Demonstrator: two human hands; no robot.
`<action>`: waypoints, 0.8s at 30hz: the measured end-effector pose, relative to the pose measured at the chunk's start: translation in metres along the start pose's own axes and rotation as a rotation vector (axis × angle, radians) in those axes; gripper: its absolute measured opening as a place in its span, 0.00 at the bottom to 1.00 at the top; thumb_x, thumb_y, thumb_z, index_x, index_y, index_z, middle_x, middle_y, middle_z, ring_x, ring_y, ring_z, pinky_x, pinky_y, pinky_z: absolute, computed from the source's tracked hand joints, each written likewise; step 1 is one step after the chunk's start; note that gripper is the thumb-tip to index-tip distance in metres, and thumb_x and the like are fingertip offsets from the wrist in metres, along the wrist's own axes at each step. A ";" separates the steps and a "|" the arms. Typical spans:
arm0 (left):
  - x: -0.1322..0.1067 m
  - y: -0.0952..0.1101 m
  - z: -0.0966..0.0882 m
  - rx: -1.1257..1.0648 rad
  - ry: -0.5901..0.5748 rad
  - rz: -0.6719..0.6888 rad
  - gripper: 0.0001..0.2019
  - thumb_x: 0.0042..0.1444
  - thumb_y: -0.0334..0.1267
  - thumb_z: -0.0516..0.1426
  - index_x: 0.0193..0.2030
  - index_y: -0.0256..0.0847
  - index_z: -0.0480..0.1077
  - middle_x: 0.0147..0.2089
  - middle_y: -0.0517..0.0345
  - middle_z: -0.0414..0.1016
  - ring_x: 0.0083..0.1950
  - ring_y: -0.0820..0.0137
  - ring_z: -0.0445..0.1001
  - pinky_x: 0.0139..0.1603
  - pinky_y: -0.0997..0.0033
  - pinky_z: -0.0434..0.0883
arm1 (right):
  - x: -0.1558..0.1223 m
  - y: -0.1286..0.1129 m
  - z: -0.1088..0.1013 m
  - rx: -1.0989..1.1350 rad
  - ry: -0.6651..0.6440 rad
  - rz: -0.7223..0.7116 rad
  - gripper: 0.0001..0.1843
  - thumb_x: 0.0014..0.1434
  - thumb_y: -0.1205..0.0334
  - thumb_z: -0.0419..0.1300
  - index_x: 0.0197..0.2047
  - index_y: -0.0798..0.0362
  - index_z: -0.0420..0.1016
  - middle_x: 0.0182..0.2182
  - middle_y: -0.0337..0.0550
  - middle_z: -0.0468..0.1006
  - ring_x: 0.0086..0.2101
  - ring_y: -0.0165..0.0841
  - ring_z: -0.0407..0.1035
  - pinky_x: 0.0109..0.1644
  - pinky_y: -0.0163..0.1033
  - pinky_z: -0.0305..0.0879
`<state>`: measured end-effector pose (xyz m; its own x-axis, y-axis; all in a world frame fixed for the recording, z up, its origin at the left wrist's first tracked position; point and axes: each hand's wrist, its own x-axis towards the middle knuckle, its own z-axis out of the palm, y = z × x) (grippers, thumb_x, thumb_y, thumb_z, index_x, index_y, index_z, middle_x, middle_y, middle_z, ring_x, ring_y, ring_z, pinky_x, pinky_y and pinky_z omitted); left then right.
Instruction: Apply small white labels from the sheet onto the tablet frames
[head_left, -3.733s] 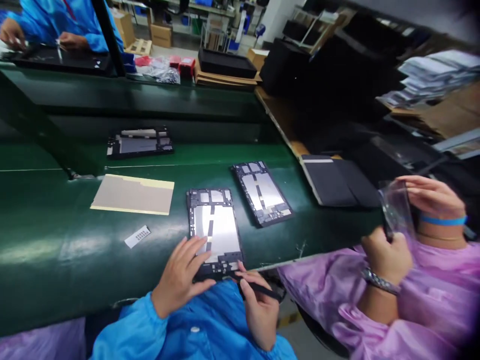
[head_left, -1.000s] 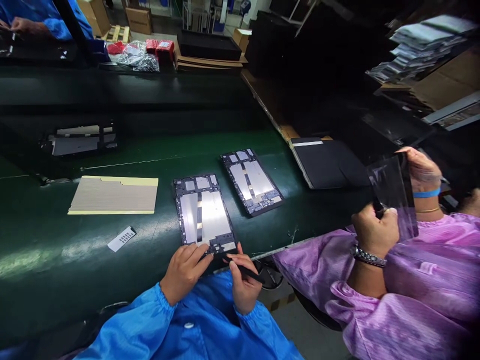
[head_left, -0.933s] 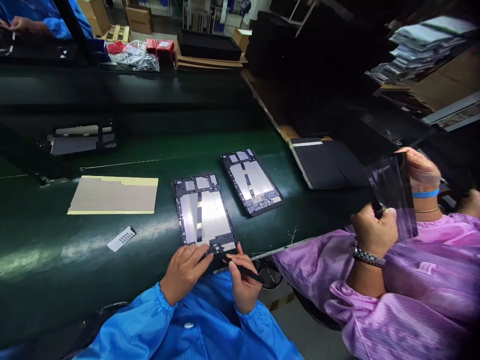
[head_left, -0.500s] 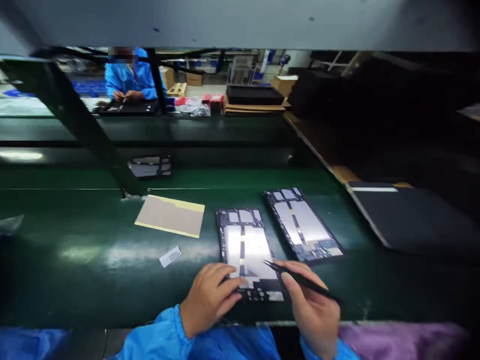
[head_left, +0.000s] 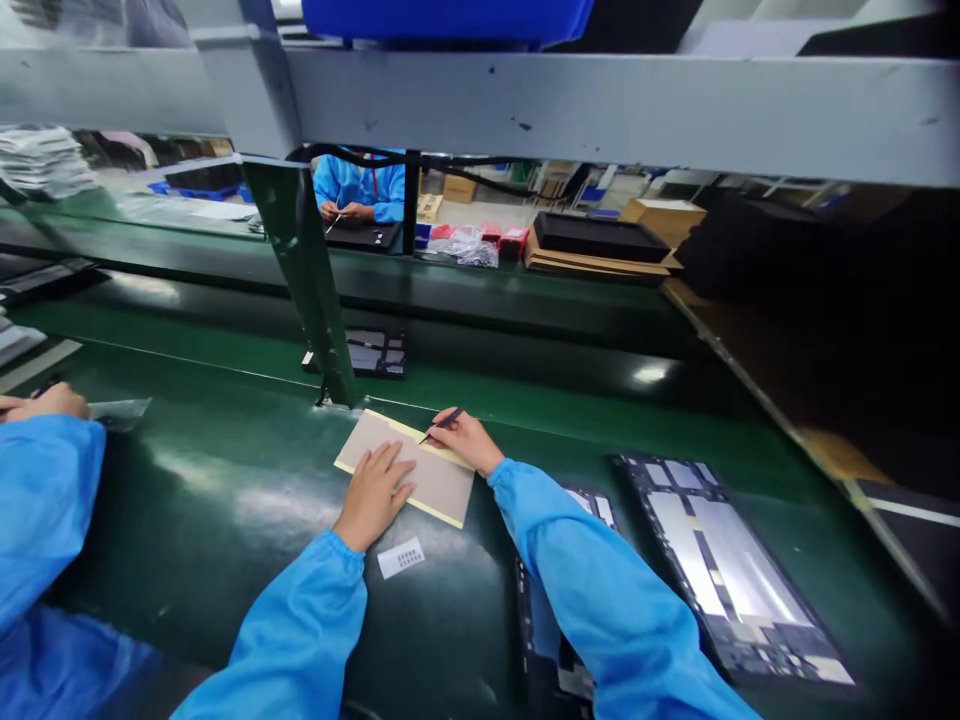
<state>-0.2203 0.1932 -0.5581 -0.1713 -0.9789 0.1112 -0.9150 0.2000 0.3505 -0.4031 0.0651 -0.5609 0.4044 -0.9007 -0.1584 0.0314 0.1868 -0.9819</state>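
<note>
My left hand (head_left: 376, 492) lies with its fingers spread on a beige sheet with yellow edges (head_left: 439, 487), pressing it to the green bench. My right hand (head_left: 466, 440) pinches dark tweezers (head_left: 444, 422), whose tip is at the sheet's upper yellow edge. Just below the sheet is a small white label sheet with rows of dark marks (head_left: 401, 558). Under my right sleeve lies an opened tablet-like device (head_left: 534, 610), largely hidden by the arm. A second such device (head_left: 739, 560), its silvery inside showing, rests farther right.
A green metal post (head_left: 300, 270) rises just behind the sheet, beneath a grey beam (head_left: 525, 105). Another device (head_left: 379, 352) lies behind the post. At the left edge is a co-worker's hand (head_left: 56, 402). Across the bench sits a person in blue (head_left: 360, 190).
Both hands have left the nearer device and moved forward and left to the beige sheet, the tweezers still in the right hand. The camera view has shifted to the left.
</note>
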 end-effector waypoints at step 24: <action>0.000 0.002 -0.017 -0.039 0.117 0.056 0.13 0.61 0.38 0.61 0.53 0.45 0.76 0.66 0.49 0.70 0.69 0.54 0.66 0.68 0.43 0.64 | -0.118 -0.065 -0.026 -0.062 0.055 -0.271 0.17 0.55 0.50 0.72 0.39 0.52 0.75 0.36 0.45 0.83 0.38 0.37 0.80 0.46 0.44 0.79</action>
<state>-0.2156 0.1942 -0.5421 -0.1755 -0.9552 0.2384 -0.8899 0.2575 0.3766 -0.4766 0.1492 -0.4813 0.3389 -0.9347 0.1071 0.0754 -0.0865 -0.9934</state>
